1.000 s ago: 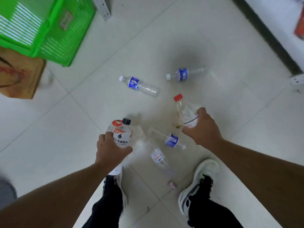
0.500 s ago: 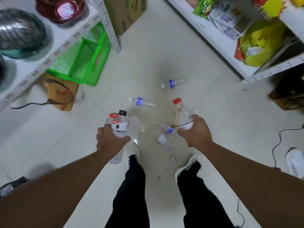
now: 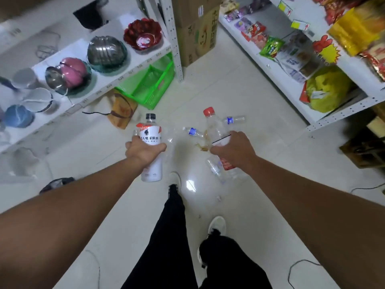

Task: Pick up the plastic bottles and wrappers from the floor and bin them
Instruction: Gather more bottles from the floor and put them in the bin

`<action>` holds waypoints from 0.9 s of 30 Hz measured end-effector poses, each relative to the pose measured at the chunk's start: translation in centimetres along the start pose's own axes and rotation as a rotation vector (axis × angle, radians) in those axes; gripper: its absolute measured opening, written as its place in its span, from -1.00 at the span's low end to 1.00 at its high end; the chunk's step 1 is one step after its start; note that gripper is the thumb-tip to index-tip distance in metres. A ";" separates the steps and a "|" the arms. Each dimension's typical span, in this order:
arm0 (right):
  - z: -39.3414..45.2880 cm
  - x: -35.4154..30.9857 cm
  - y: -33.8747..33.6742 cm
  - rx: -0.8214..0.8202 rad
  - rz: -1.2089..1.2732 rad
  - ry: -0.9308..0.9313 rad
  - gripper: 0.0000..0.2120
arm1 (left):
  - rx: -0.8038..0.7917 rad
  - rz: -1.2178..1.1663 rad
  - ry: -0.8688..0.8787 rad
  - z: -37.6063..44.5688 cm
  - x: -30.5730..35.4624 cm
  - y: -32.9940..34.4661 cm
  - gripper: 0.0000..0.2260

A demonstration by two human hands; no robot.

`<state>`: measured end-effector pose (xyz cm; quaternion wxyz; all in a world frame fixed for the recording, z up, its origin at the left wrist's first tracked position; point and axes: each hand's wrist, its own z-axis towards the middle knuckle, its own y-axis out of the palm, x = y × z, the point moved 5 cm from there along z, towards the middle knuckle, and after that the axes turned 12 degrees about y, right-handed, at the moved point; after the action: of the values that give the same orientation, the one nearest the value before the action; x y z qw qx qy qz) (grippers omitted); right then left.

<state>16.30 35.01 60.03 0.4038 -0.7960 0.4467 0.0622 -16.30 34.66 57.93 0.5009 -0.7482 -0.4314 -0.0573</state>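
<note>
While blurred, perhaps crumpled: clear plastic bottle (image 3: 216, 130) in right hand (image 3: 234, 152).

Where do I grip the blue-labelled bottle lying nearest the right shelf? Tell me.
Take the blue-labelled bottle across its clear body, beside the label, coming from straight above. It lies flat on the floor with open tile around it, so fingers can close on both long sides.

Both bare arms reach forward, roughly level with each other. The left hand (image 3: 143, 150) is curled tight around a bottle's (image 3: 151, 147) middle, thumb wrapped across the front. The right hand (image 3: 234, 152) is clenched on a clear bottle (image 3: 214, 130), knuckles up, fingers hidden beneath.
</note>
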 end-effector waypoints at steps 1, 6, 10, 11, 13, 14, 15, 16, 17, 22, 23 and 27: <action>-1.6 -0.4 -0.5 -0.007 0.008 -0.021 -0.24 | 0.015 -0.037 -0.011 -1.6 -0.1 -1.0 -0.10; -9.4 -2.2 -1.4 -0.039 -0.010 -0.166 -0.57 | 0.068 -0.131 -0.037 -9.2 -1.8 -6.1 -0.16; -14.9 -4.1 -0.6 -0.065 -0.038 -0.242 -0.70 | 0.097 -0.199 -0.085 -13.4 -5.2 -10.5 -0.14; -16.1 -4.8 -0.1 -0.072 -0.052 -0.267 -0.72 | 0.107 -0.222 -0.096 -14.2 -6.4 -11.6 -0.15; -18.4 -6.4 1.4 -0.077 -0.081 -0.315 -0.73 | 0.128 -0.249 -0.106 -15.7 -8.8 -13.9 -0.17; -19.5 -7.2 2.3 -0.073 -0.098 -0.334 -0.73 | 0.136 -0.258 -0.107 -16.5 -10.1 -15.1 -0.18; -20.6 -8.1 3.3 -0.072 -0.112 -0.353 -0.74 | 0.144 -0.275 -0.111 -17.3 -11.6 -16.1 -0.18; -21.8 -9.0 4.6 -0.074 -0.120 -0.366 -0.74 | 0.154 -0.302 -0.120 -18.2 -13.3 -17.2 -0.20; -23.1 -9.8 6.2 -0.081 -0.124 -0.377 -0.74 | 0.169 -0.334 -0.130 -19.3 -15.1 -18.4 -0.23; -30.2 -13.5 16.7 -0.177 -0.181 -0.440 -0.72 | 0.229 -0.461 -0.232 -24.6 -26.3 -24.0 -0.24; -31.6 -14.2 19.1 -0.196 -0.212 -0.457 -0.72 | 0.247 -0.475 -0.263 -25.6 -28.7 -25.0 -0.27; -37.0 -17.2 28.1 -0.254 -0.265 -0.496 -0.74 | 0.323 -0.500 -0.375 -29.0 -38.1 -29.2 -0.29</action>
<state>-25.00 12.82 76.11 0.4023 -0.8520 0.2154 0.2567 -50.48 -7.27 72.92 0.4953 -0.5282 -0.6891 0.0291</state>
